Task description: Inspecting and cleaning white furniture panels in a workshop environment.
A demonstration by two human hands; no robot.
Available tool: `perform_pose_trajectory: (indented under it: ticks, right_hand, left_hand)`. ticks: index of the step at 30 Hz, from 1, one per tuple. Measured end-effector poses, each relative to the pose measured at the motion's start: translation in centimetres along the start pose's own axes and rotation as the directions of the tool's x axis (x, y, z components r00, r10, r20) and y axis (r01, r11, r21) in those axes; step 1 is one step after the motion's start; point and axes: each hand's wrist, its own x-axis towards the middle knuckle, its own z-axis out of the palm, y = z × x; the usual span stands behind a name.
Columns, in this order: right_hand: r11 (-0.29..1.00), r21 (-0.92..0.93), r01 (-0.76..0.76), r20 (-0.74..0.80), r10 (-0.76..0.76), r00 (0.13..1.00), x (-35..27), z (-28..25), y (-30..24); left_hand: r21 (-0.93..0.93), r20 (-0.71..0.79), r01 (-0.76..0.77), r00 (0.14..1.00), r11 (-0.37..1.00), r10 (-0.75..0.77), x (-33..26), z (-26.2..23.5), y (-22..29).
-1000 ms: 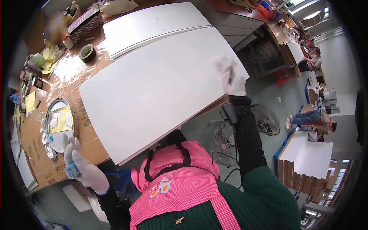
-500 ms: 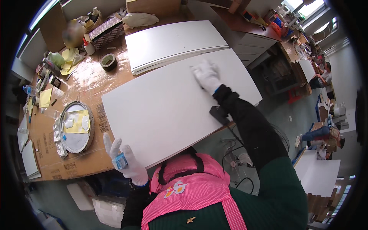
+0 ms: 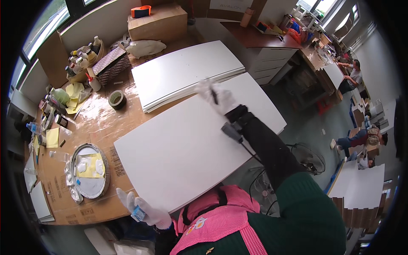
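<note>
My left hand (image 3: 146, 210), in a white glove, is at the near left corner of a large white panel (image 3: 182, 148). A small light-blue block (image 3: 138, 213) sits between its thumb and fingers, while the other fingertips stretch out. My right hand (image 3: 219, 98), also white-gloved, is over the panel's far edge, close to a stack of white panels (image 3: 187, 70). Motion smears its fingers; a thin dark shape shows there, which I cannot make out. A dark device with a cable (image 3: 231, 131) hangs at my right wrist.
On the brown-covered table, left of the panel, stands a round tin (image 3: 90, 187) bearing yellow paper with white paste. Behind it are a tape roll (image 3: 117, 100), a red-tipped white bottle (image 3: 93, 82) and several jars. A cardboard box (image 3: 157, 23) stands at the back. Other people work far right.
My right hand has moved left across the panel towards its far edge, lifting from its flatter pose. My left hand keeps the blue block near the corner. The view has tilted upward.
</note>
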Motion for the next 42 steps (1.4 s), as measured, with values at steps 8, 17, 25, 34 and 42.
perform_pose_trajectory:
  ticks: [8, 17, 25, 34, 42]
  right_hand:
    - [0.469, 0.842, -0.267, -0.342, 0.847, 0.407, -1.8, -15.6, 18.3]
    - [0.98, -0.116, -0.159, -0.059, 0.153, 0.987, 4.0, 12.3, -11.1]
    - [0.767, 0.495, -0.408, 0.686, -0.057, 0.725, 4.6, 23.4, -31.2]
    - [0.996, 0.073, -0.047, 0.356, 0.018, 0.934, 8.7, 16.9, -24.0]
    - [0.88, 0.187, 0.437, 0.27, -0.474, 0.838, 6.6, 18.1, -24.3]
  left_hand:
    - [-0.306, 0.018, 0.297, 0.952, 0.904, -0.307, 0.1, 0.6, 1.0]
    - [-0.295, 0.023, 0.11, 0.994, 0.949, -0.108, -0.9, -0.5, -1.4]
    - [-0.323, 0.014, 0.095, 0.995, 0.942, -0.096, -0.5, -1.1, -1.0]
    - [-0.25, 0.104, -0.029, 0.993, 0.968, 0.057, 0.3, -6.0, -0.6]
    - [-0.001, 0.168, -0.037, 0.985, 0.999, 0.037, 0.8, -3.8, -2.0]
